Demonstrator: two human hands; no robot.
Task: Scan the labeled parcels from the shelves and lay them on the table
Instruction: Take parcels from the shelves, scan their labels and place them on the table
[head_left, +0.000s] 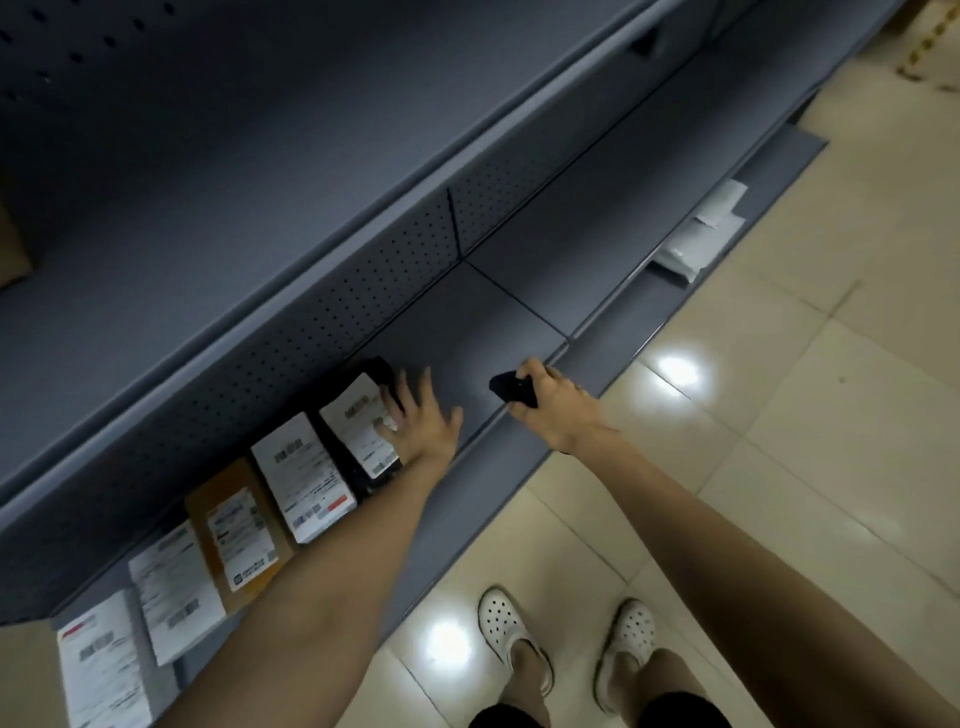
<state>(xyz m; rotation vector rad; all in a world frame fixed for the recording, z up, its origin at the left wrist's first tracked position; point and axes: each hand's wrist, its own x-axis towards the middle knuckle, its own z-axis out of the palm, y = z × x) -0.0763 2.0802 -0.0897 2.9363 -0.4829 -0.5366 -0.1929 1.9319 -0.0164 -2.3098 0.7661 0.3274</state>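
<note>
Fingers (418, 395) of my left hand (423, 423) are spread wide and straight, tips resting on the white printed label (358, 423) of a flat black plastic-wrapped parcel (378, 370). The label carries dark barcode blocks and fine print too blurred to read. The parcel lies flat on the grey metal shelf (467, 322), last in a row that starts nearest me with two white labelled parcels (174, 587). Next come a brown paper envelope (234, 525) and a white parcel with a red mark (304, 483), just beside the black one. My right hand (558, 410) grips a small black handheld scanner (511, 391) over the shelf's front edge, right of the parcel. Behind stands the perforated grey back panel (363, 291). Far off, a white plastic bag (696, 234) lies on a lower shelf.
</note>
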